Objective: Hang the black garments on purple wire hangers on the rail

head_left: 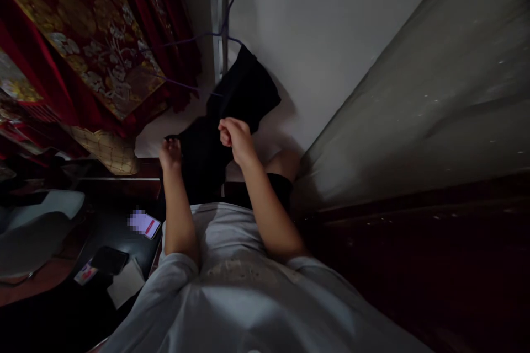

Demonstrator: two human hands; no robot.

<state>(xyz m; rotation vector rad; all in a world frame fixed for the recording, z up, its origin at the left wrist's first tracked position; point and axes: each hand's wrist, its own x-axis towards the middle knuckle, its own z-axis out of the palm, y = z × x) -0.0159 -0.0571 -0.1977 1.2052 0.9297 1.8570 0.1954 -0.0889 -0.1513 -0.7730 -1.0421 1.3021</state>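
A black garment [244,94] is stretched out in front of me, above a white surface. My left hand [169,153] is closed on its lower left edge. My right hand [234,137] is closed in a fist on the cloth near its middle. Both forearms reach forward from my grey shirt. A thin purple cord or hanger [194,38] runs by the garment's upper end.
Red and gold patterned fabric [83,27] fills the upper left. A phone with a lit screen [144,224] and a dark wallet [108,260] lie on a dark table at lower left. A grey curtain or panel [434,94] spans the right, dark wood below it.
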